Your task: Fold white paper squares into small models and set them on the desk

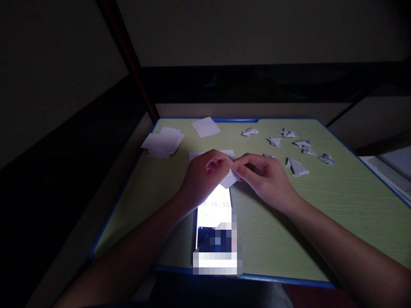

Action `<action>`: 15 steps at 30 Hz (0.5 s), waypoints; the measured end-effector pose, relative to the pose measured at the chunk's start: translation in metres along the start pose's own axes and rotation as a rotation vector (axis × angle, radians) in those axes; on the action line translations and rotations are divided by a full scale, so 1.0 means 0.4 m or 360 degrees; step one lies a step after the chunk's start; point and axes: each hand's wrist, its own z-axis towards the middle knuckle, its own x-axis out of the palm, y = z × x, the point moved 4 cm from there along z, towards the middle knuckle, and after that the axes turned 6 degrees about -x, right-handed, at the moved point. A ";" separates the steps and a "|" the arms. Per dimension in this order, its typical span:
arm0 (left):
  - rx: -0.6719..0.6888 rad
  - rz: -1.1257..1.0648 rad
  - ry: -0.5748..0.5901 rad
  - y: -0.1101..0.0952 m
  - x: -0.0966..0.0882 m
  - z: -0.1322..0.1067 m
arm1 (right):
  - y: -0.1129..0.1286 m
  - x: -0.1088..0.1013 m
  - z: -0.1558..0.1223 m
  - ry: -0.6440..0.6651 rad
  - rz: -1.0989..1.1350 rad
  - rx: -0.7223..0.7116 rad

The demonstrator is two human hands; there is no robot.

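Observation:
Between my two hands, above the middle of the table, is a small folded piece of white paper (227, 182). My left hand (207, 172) pinches it with thumb and forefinger from the left. From the right, my right hand (265, 176) pinches the same paper, and the fingertips of both hands meet. Fingers cover most of its upper part, so the fold is hard to make out. A flat sheet of white paper (194, 156) lies behind my left hand. Below the hands a lit phone (214, 214) lies on the table, its screen showing timer digits.
The green table (154, 222) has a blue rim. A stack of white paper squares (163, 142) lies at its left, with a single paper square (206, 127) at the back. Several folded paper pieces (297, 167) are scattered at the right.

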 end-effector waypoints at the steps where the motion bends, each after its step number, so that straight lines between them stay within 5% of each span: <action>1: 0.0001 -0.0010 -0.0006 0.000 0.000 0.001 | -0.001 0.000 0.000 -0.0004 0.0012 0.0005; 15: -0.0053 -0.0062 0.0002 -0.005 0.002 0.002 | -0.007 -0.001 -0.005 -0.0001 0.0027 -0.0043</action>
